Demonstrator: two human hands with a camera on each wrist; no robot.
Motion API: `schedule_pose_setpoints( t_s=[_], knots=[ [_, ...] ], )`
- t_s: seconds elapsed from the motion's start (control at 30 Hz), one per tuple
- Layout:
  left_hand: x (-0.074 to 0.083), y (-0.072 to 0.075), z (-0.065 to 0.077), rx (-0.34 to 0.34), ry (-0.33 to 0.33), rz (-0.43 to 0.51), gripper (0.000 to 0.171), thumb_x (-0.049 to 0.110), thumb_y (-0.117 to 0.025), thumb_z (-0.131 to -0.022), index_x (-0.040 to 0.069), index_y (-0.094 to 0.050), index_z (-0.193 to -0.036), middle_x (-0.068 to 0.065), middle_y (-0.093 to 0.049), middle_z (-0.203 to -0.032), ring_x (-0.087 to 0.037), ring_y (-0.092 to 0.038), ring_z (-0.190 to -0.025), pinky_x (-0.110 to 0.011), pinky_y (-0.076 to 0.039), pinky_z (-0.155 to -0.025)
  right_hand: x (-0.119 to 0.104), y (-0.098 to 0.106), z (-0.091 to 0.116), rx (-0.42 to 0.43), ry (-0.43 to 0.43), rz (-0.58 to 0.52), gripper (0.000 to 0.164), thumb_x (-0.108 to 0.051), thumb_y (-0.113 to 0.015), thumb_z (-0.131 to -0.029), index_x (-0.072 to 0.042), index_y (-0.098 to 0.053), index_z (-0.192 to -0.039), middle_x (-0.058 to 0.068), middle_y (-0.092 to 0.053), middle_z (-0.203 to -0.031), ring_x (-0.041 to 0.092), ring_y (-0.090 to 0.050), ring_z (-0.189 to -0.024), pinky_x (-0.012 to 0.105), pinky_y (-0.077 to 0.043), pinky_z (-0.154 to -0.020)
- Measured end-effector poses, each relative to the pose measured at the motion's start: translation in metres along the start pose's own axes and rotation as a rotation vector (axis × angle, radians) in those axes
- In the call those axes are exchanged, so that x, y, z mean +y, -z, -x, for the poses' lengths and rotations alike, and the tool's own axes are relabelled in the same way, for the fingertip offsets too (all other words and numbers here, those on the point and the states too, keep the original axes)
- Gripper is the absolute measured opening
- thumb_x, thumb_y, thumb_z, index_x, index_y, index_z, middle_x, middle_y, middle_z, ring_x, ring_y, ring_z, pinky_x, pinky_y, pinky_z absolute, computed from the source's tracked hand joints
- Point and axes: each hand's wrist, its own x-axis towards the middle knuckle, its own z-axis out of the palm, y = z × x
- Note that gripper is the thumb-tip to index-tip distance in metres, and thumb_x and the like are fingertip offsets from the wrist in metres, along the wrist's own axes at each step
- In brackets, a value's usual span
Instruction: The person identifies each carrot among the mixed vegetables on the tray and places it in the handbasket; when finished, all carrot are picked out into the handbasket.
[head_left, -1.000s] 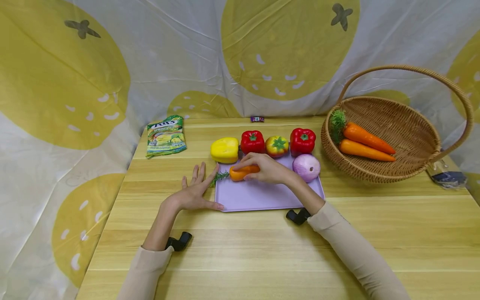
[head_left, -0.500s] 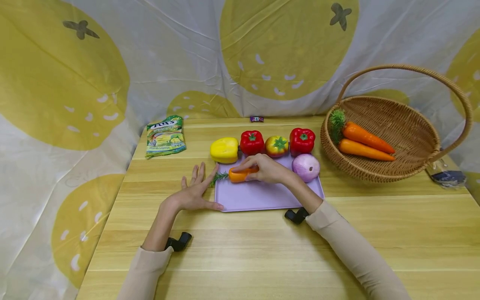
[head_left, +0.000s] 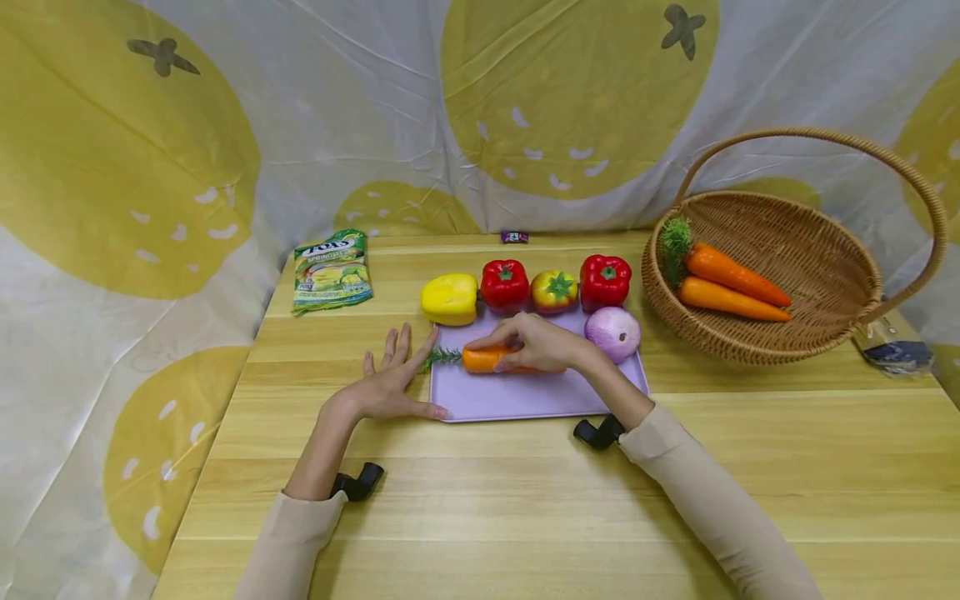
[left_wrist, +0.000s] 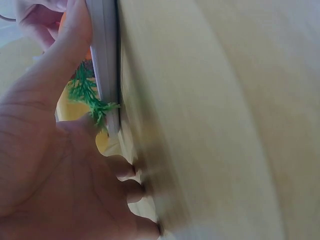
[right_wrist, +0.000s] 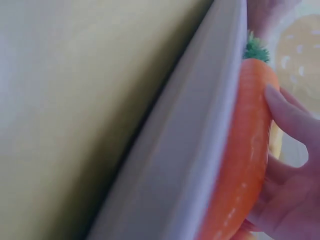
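My right hand (head_left: 543, 343) grips an orange carrot (head_left: 480, 360) over the lilac tray (head_left: 517, 402), thumb on the near side and fingers on the far side. The green leafy top (left_wrist: 82, 87) points left, past the tray's left edge. In the right wrist view the carrot body (right_wrist: 245, 150) lies along the tray's rim, with the thumb against it. My left hand (head_left: 386, 393) rests at the tray's left side, fingers spread on the table and thumb touching the front left corner. Along the back sit a yellow bell pepper (head_left: 450, 300), two red bell peppers (head_left: 506, 286) and a red-yellow tomato (head_left: 553, 292).
A purple onion (head_left: 612, 335) sits at the tray's right end. Further right stands a wicker basket (head_left: 825, 242) with a tall handle and two carrots (head_left: 735, 287) inside. A green candy bag (head_left: 332, 273) lies back left, a small purple-wrapped sweet (head_left: 514, 237) at the back edge.
My right hand has shifted slightly toward me with the carrot, and more of the carrot shows below the palm. The left hand has stayed in place.
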Motion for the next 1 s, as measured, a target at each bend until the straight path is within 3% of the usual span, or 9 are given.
schedule_pose_setpoints(
  t_s=[0.2,0.37,0.5,0.73,0.8,0.93,1.0],
  knots=[
    [0.001,0.001,0.000,-0.001,-0.009,0.011,0.130,0.077,-0.077,-0.073,0.041,0.007,-0.165,-0.014,0.034,-0.168,-0.036,0.033,-0.156,-0.077,0.019,-0.116,-0.005,0.003,0.014,0.006,0.032,0.060,0.045,-0.006,-0.075,-0.094,-0.015,-0.069,-0.138,0.008,-0.074,-0.127,0.022,-0.064,-0.115,0.044,-0.053,-0.101],
    [0.001,0.000,-0.002,-0.008,0.004,-0.005,0.131,0.076,-0.078,-0.073,0.038,0.008,-0.166,-0.015,0.033,-0.168,-0.037,0.034,-0.155,-0.076,0.018,-0.117,-0.009,0.017,0.033,0.048,0.042,0.065,0.045,-0.007,-0.076,-0.093,-0.016,-0.069,-0.137,0.006,-0.074,-0.127,0.021,-0.064,-0.115,0.044,-0.053,-0.098],
    [0.004,0.002,0.001,-0.010,0.005,0.002,0.132,0.074,-0.079,-0.073,0.037,0.008,-0.166,-0.016,0.033,-0.168,-0.037,0.034,-0.155,-0.075,0.018,-0.118,-0.013,0.038,0.053,0.098,0.020,0.089,0.046,-0.010,-0.076,-0.093,-0.021,-0.069,-0.138,0.004,-0.072,-0.132,0.021,-0.065,-0.120,0.041,-0.054,-0.096],
    [0.000,0.001,-0.002,0.004,-0.008,-0.011,0.132,0.077,-0.078,-0.072,0.041,0.009,-0.165,-0.015,0.033,-0.168,-0.037,0.033,-0.156,-0.077,0.017,-0.117,-0.028,0.083,0.093,0.170,0.002,0.092,0.045,-0.014,-0.075,-0.095,-0.024,-0.069,-0.138,0.001,-0.072,-0.128,0.017,-0.061,-0.106,0.028,-0.050,-0.080],
    [-0.001,0.000,-0.002,0.006,-0.012,-0.012,0.132,0.078,-0.078,-0.071,0.041,0.008,-0.165,-0.016,0.033,-0.168,-0.038,0.032,-0.156,-0.077,0.017,-0.117,-0.033,0.096,0.104,0.200,-0.016,0.088,0.044,-0.014,-0.074,-0.096,-0.026,-0.068,-0.138,-0.001,-0.070,-0.132,0.014,-0.059,-0.109,0.025,-0.051,-0.081],
    [0.000,0.000,-0.002,0.006,-0.012,-0.009,0.133,0.078,-0.078,-0.071,0.040,0.008,-0.165,-0.016,0.032,-0.168,-0.038,0.032,-0.156,-0.078,0.017,-0.117,-0.042,0.122,0.125,0.274,-0.041,0.146,0.045,-0.014,-0.074,-0.096,-0.031,-0.068,-0.137,-0.002,-0.068,-0.135,0.007,-0.057,-0.117,0.021,-0.049,-0.083],
    [0.001,-0.001,-0.002,0.002,-0.011,-0.008,0.133,0.078,-0.078,-0.071,0.040,0.008,-0.165,-0.016,0.033,-0.168,-0.038,0.032,-0.156,-0.078,0.017,-0.116,-0.044,0.136,0.135,0.304,-0.049,0.190,0.046,-0.012,-0.075,-0.096,-0.032,-0.069,-0.137,-0.004,-0.068,-0.133,0.005,-0.057,-0.113,0.020,-0.047,-0.079]
  ],
)
